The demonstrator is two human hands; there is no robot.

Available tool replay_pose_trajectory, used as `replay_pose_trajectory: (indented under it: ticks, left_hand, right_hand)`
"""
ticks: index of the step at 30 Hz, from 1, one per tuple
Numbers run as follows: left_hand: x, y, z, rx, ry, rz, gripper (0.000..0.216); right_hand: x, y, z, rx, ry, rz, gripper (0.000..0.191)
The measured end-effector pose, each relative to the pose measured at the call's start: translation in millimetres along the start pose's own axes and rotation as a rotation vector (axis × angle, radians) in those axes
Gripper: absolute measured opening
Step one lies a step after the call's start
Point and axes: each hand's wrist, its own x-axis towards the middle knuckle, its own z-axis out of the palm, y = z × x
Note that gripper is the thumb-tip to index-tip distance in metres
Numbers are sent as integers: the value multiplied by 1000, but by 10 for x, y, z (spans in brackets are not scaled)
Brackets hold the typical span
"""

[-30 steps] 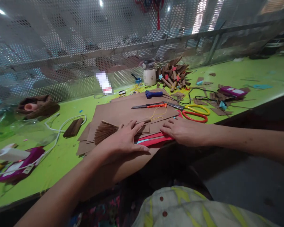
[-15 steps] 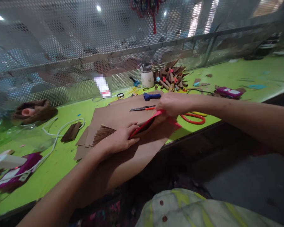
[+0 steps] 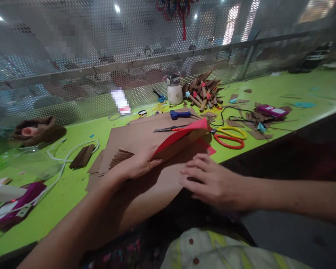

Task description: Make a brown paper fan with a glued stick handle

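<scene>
In the head view my left hand [image 3: 141,163] pinches the near left end of a folded sheet, red [image 3: 182,133] on one face and brown on the other. My right hand [image 3: 208,181] holds nothing; its fingers are loosely curled and apart, over the front edge of a large brown paper sheet [image 3: 154,198]. Orange-and-yellow-handled scissors [image 3: 230,142] lie behind the red sheet, which covers part of their blades. Beside my left hand rests a pleated brown paper piece [image 3: 120,158]. A blue-handled tool [image 3: 180,114] lies beyond the scissors.
Across the green table [image 3: 81,209] are a lidded jar [image 3: 174,89], a pile of rolled brown paper pieces [image 3: 204,93], purple power strips [image 3: 273,111] at both sides, a white cable [image 3: 64,170] and a brown bag [image 3: 39,131]. A perforated metal screen [image 3: 95,45] stands behind.
My right hand has let go of the red sheet's far end and moved down toward me. That end now stands raised, and more of the scissors shows. My left hand stays on the sheet.
</scene>
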Motion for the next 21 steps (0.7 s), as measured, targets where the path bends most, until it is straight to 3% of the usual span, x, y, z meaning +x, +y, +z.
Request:
replay_pose_trajectory:
  ticks: [3, 6, 10, 16, 21]
  left_hand:
    - [4, -22, -6, -8, -14, -38, 54]
    - [7, -29, -19, -1, -17, 9, 51]
    - [24, -37, -52, -6, -39, 69, 48]
    - [41, -57, -116, -63, -62, -36, 54]
    - [53, -50, -184, -128, -114, -135, 49]
  right_hand:
    - [29, -156, 332, 11, 43, 75, 33]
    - [188, -61, 426, 10, 132, 189, 27]
    - [317, 192, 313, -66, 131, 202, 25]
    - [376, 525, 227, -142, -105, 181, 15]
    - [645, 582, 7, -235, -179, 71, 18]
